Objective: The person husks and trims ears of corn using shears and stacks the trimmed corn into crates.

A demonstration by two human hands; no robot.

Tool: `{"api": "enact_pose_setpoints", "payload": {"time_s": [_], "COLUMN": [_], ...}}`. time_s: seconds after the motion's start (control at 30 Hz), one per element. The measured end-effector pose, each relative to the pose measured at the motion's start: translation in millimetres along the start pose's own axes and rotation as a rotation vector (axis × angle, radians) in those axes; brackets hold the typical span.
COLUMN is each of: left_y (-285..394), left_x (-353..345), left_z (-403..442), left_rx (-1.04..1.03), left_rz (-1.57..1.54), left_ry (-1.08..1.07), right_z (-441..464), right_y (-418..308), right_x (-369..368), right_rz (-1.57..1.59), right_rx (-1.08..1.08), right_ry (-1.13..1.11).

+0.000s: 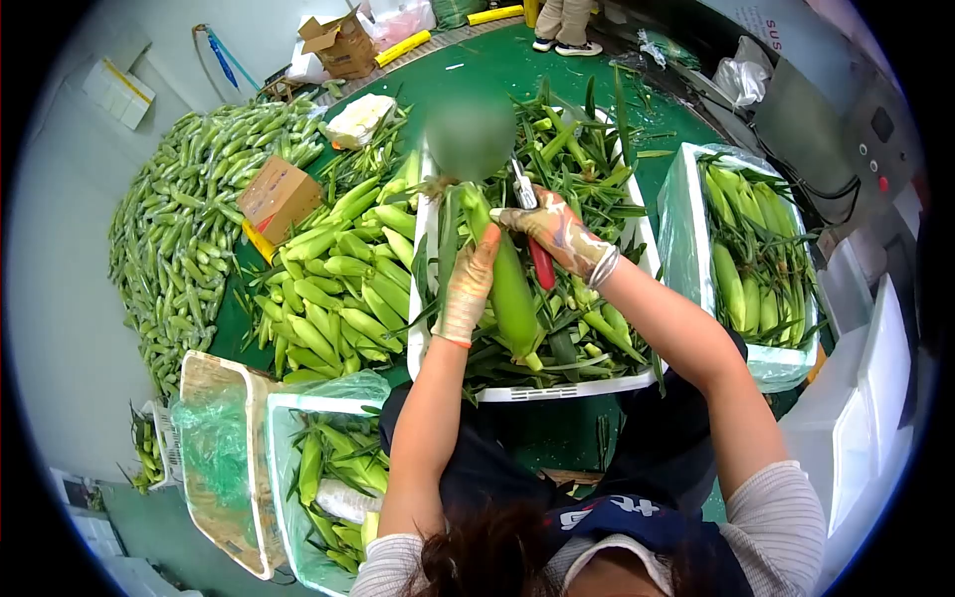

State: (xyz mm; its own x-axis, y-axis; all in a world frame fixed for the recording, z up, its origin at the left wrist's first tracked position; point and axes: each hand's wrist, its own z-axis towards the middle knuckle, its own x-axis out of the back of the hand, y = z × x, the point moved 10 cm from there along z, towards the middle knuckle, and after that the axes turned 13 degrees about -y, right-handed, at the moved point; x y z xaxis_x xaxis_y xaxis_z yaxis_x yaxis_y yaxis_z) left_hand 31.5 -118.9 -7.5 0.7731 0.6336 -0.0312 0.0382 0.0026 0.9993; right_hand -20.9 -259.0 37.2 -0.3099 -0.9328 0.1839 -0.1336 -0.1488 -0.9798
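Observation:
An ear of corn in its green husk (512,298) is held over a white crate (557,389) full of loose husk leaves. My left hand (468,287), in a patterned glove, is wrapped round the ear's left side. On the ear's upper right side, the gloved fingers of my right hand (557,234) touch the husk. That same hand holds a cutting tool with a red handle (541,265) and a metal upper part, which points up and away from me. Brown silk shows at the ear's far end.
Unwrapped green ears (343,289) lie heaped left of the crate, beside a cardboard box (279,199). Farther left is a pile of wrapped ears (184,209). Lined boxes of corn stand at right (808,269) and lower left (282,478). Another person's legs (565,20) show at the top.

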Motion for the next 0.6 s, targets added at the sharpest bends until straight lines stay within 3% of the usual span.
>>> {"api": "enact_pose_setpoints", "payload": {"time_s": [0.07, 0.1, 0.17, 0.2, 0.23, 0.27, 0.3, 0.33, 0.37, 0.43, 0.5, 0.53, 0.57, 0.6], "left_y": [4.7, 10.7, -0.8, -11.7, -23.3, -17.4, -16.0, -25.1, -30.6, -12.7, 6.5, 16.2, 23.6, 24.9], "left_x": [0.6, 2.7, 18.4, 27.5, 31.3, 53.2, 77.0, 112.0, 141.2, 160.3, 130.4, 114.0, 93.1, 78.7], "left_z": [-0.5, -3.1, 0.0, 1.7, 1.8, -1.0, -1.8, -2.9, -4.9, -6.0, -3.2, 5.4, 14.6, 16.3], "left_rx": [-0.071, -0.088, -0.101, -0.046, 0.009, -0.06, -0.133, -0.175, -0.222, -0.153, 0.065, -0.04, -0.14, -0.049], "left_rz": [0.014, 0.1, 0.178, -0.171, -0.526, -0.583, -0.641, -0.759, -0.877, -0.72, -0.117, 0.136, 0.389, 0.564], "left_ry": [0.015, 0.059, 0.099, 0.098, 0.097, 0.189, 0.235, 0.361, 0.485, 0.516, 0.343, 0.299, 0.241, 0.239], "right_z": [0.2, -5.8, -12.7, -21.2, -34.3, -52.2, -45.4, -51.0, -48.7, -47.1, -44.5, -48.3, -46.0, -48.8], "right_y": [-14.0, -11.3, 6.1, 14.5, 28.1, 26.2, 84.4, 80.4, 99.1, 65.0, 50.7, 44.1, 48.3, 48.3], "right_x": [-12.3, 1.3, 9.4, 15.3, 23.6, 37.5, 64.2, 72.3, 91.7, 94.3, 70.7, 57.5, 40.6, 26.1], "right_rz": [0.048, -0.024, 0.197, 0.3, 0.206, 0.021, -0.098, -0.029, -0.226, -0.736, -1.024, -1.052, -1.117, -1.037], "right_rx": [0.019, -0.008, 0.026, 0.065, -0.024, -0.085, -0.088, -0.023, -0.105, -0.151, 0.006, 0.147, 0.162, 0.113], "right_ry": [-0.156, 0.016, 0.035, 0.038, 0.005, 0.072, 0.179, 0.13, 0.144, 0.097, 0.092, 0.159, 0.058, -0.089]}}
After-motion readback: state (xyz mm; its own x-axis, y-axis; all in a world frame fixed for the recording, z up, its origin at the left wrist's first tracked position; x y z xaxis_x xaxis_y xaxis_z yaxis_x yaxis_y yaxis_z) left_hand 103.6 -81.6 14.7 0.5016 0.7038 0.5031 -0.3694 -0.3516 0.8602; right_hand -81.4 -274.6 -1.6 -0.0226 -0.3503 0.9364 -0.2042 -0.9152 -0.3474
